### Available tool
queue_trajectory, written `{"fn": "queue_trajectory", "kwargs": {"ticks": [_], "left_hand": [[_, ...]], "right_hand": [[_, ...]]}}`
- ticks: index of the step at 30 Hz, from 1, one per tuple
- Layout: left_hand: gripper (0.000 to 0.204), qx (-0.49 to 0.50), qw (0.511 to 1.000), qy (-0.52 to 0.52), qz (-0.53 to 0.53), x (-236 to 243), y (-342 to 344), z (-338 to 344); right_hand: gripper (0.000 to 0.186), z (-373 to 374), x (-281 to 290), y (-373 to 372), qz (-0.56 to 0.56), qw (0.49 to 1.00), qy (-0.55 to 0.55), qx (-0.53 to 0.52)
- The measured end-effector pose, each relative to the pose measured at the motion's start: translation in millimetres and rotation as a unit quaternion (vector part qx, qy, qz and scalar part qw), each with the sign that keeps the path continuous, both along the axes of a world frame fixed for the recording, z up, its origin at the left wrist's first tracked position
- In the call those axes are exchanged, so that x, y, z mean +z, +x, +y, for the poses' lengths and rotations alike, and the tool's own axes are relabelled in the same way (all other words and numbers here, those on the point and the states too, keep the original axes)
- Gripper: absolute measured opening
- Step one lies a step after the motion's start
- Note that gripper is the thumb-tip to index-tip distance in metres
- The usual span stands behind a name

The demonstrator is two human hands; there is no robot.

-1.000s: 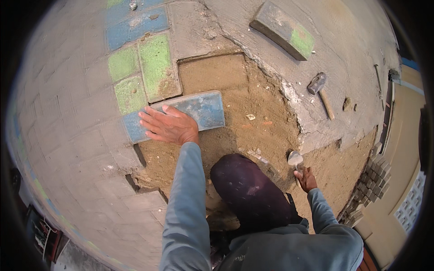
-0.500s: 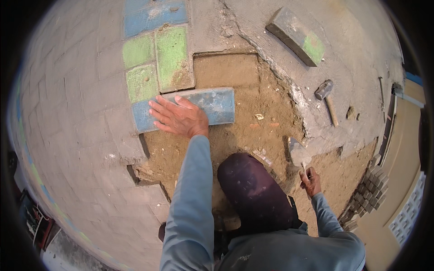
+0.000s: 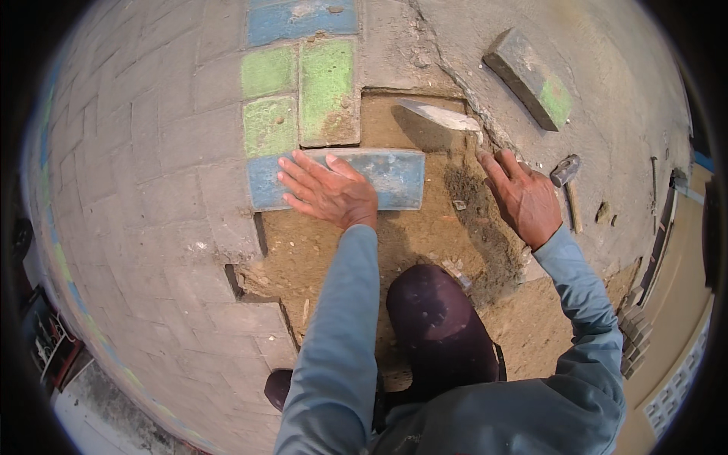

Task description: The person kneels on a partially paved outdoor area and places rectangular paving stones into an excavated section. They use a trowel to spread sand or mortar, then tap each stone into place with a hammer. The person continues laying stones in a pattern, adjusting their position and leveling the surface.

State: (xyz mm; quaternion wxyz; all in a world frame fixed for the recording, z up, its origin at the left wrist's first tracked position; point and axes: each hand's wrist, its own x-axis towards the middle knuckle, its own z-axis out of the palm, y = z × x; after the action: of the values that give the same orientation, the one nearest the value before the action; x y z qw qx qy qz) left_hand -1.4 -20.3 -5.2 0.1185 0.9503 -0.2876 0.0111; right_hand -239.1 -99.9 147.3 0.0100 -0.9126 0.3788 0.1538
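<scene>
My left hand (image 3: 331, 191) lies flat, fingers stretched, over the middle of a blue-painted paver (image 3: 398, 180). That paver borders green-painted pavers (image 3: 327, 91) on its far side and reaches out over the bare sand (image 3: 334, 250). My right hand (image 3: 525, 196) is closed round the handle of a pointed trowel (image 3: 444, 117). The trowel's blade is over the far part of the sandy gap, beyond the blue paver, pointing left. Most of the handle is hidden by my fingers.
A loose grey paver with a green end (image 3: 531, 80) lies on the concrete at the far right. Nearer stands a short-handled hammer (image 3: 569, 182), with a thin metal rod (image 3: 654, 193) beyond it. Stacked pavers (image 3: 635, 334) are at the right. My knee (image 3: 436, 318) is over the sand.
My right hand has swung the trowel from the near right up to the far part of the gap. My left hand stays on the blue paver. The view has shifted slightly.
</scene>
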Motion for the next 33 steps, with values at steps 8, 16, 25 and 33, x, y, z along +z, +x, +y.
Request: {"fn": "queue_trajectory", "kwargs": {"ticks": [8,16,25,33], "left_hand": [[0.06,0.0,1.0,-0.013,0.013,-0.2,-0.4,-0.1],[0.06,-0.007,1.0,-0.022,0.022,2.5,1.2,1.2],[0.064,-0.01,0.998,-0.023,0.052,3.9,-1.0,0.1],[0.063,-0.008,0.999,-0.02,0.041,1.0,3.3,3.4]], "right_hand": [[0.05,-11.5,-12.4,34.9,-0.02,0.998,-0.046,0.048],[0.038,-30.5,33.9,22.2,0.126,0.988,-0.082,0.048],[0.043,-31.8,8.6,58.7,0.007,0.994,-0.065,0.092],[0.048,-23.9,28.5,47.2,0.018,0.995,-0.038,0.086]]}}
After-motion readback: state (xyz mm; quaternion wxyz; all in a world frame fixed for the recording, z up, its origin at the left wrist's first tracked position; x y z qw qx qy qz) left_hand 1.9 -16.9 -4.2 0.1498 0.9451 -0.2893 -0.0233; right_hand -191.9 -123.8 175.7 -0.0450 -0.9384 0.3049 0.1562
